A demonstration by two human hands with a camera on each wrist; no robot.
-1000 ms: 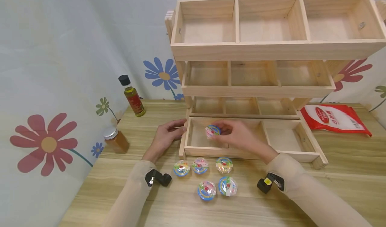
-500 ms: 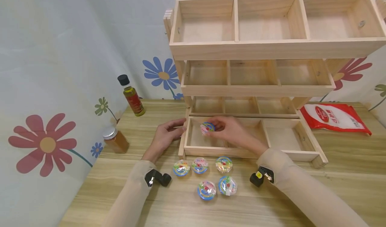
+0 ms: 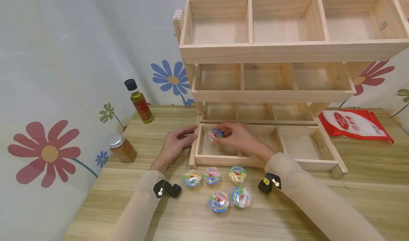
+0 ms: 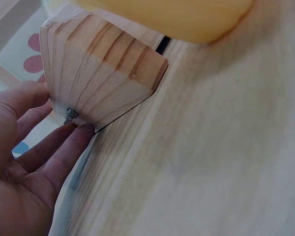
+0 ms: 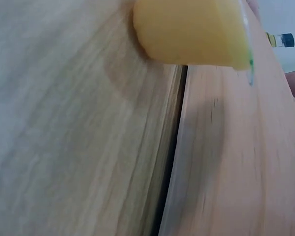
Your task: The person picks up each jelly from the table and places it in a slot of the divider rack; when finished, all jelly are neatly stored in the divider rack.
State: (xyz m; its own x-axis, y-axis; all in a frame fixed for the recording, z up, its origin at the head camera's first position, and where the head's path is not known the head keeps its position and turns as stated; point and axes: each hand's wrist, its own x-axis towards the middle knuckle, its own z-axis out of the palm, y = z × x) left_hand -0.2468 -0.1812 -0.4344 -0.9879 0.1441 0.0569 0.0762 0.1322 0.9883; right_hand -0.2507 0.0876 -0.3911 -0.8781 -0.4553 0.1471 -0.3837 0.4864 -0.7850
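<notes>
My right hand [image 3: 241, 138] pinches a jelly cup [image 3: 215, 135] over the left compartment of the bottom tray [image 3: 220, 160] of a wooden rack. Its printed lid faces up toward the head camera. With fingers mostly straight, my left hand [image 3: 175, 144] touches the rack's lower left side; in the left wrist view its fingertips are beside a small bolt [image 4: 71, 115]. Several more jelly cups lie in front of the tray, among them one with a yellow lid [image 3: 237, 175] and one with a pink lid [image 3: 219, 202]. The right wrist view shows yellow jelly [image 5: 191, 32] close up; the right hand's fingers are hidden there.
The tiered wooden rack [image 3: 287, 52] has three compartments per tier and rises behind the hands. A spice jar [image 3: 123, 148] and an oil bottle [image 3: 141, 104] stand at left. A red and white bag [image 3: 356, 124] lies at right.
My right hand has moved left and slightly away from me with the jelly cup, deeper over the left compartment. The left hand stays at the rack's side.
</notes>
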